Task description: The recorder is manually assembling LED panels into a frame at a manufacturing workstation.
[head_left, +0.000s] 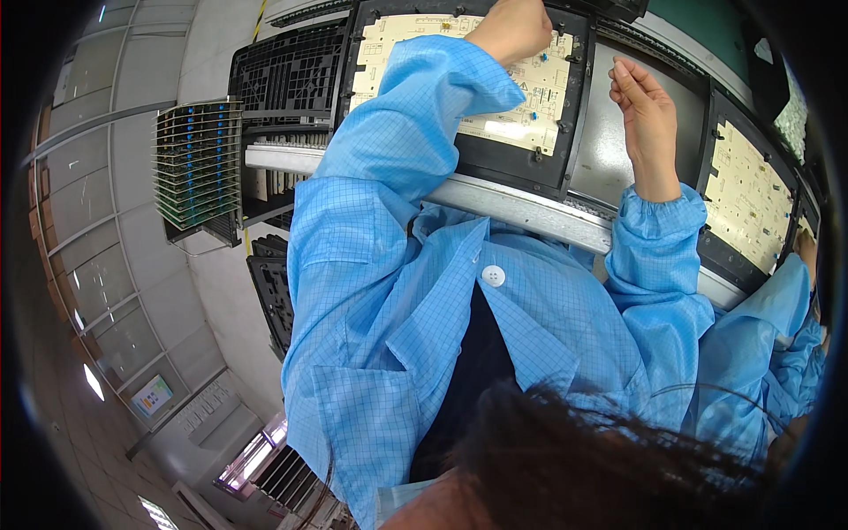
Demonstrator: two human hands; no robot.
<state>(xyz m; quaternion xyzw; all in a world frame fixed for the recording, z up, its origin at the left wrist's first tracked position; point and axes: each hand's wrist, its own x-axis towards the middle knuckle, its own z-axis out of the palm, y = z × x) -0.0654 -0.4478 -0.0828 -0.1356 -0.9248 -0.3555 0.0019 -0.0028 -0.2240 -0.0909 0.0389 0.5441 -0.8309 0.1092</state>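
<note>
A cream-coloured circuit board (503, 140) with small blue components sits in a black carrier frame (502, 166) in front of me. My left hand (512, 31) is over the board's far part, fingers curled inward and closed. Whatever it may hold is hidden behind the hand. To the right of that carrier, my right hand (649, 115) is raised above a bare grey metal surface (609, 146). Its thumb and fingertips are pressed together; anything in the pinch is too small to make out. My left sleeve covers part of the board.
A second board (749, 199) lies in a carrier at right, beside another person's blue sleeve (751, 305). A metal rail (530, 210) runs along the near edge. Left stand a rack of stacked green boards (198, 163) and a black empty carrier (287, 71).
</note>
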